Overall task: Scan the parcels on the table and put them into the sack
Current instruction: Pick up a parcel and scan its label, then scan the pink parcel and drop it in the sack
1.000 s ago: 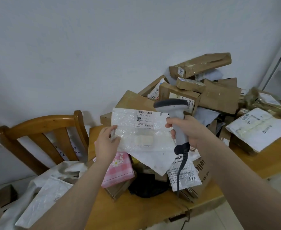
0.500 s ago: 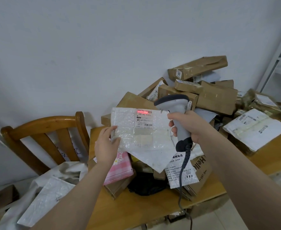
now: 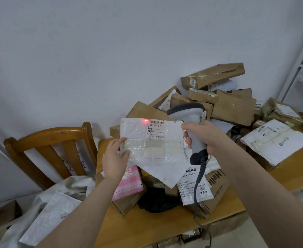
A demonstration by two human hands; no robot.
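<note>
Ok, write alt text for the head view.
A left hand holds a bubble mailer while the right hand aims a scanner, its red dot beside the label's barcode. Behind, parcels crowd a wooden table.

Left hand grips bubble mailer; right hand aims scanner.

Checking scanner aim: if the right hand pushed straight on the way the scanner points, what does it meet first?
Most likely the bubble mailer held up by the left hand; the right hand aims the scanner at its label. Depth unclear.
</note>
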